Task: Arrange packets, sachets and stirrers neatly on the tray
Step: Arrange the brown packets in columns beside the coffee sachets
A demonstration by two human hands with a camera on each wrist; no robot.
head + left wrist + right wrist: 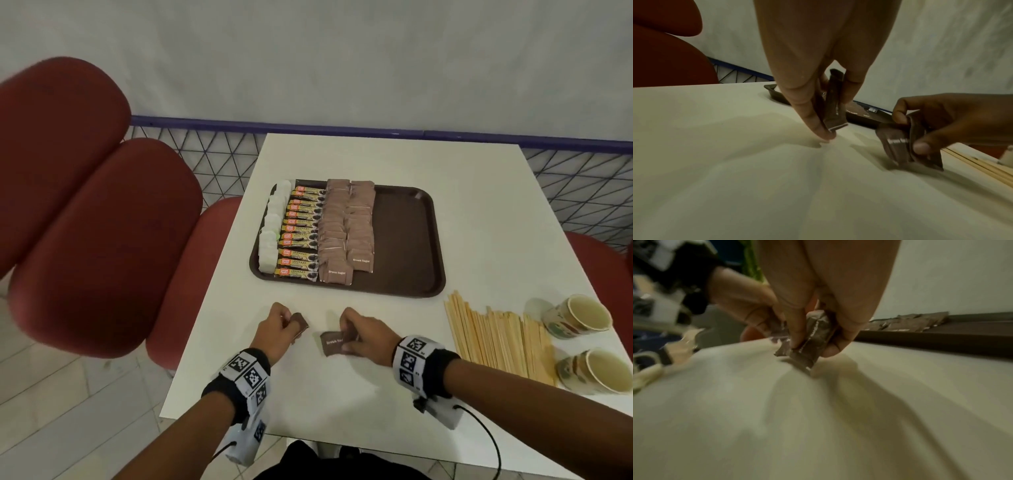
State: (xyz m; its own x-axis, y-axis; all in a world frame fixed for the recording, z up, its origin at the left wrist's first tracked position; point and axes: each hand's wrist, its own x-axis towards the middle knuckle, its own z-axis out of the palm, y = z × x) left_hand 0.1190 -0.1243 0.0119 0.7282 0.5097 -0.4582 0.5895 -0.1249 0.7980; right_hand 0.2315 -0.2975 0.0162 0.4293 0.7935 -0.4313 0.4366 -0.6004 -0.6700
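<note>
Here, low in the frame, the left hand (279,327) and right hand (363,334) each pinch brown sugar sachets (331,343) in curled fingers, probably bunching them for the tray (406,240) above.

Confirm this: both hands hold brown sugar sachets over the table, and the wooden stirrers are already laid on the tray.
Not quite. The head view shows the wooden stirrers on the table, right of the tray. Left hand and right hand do hold brown sugar sachets.
</note>
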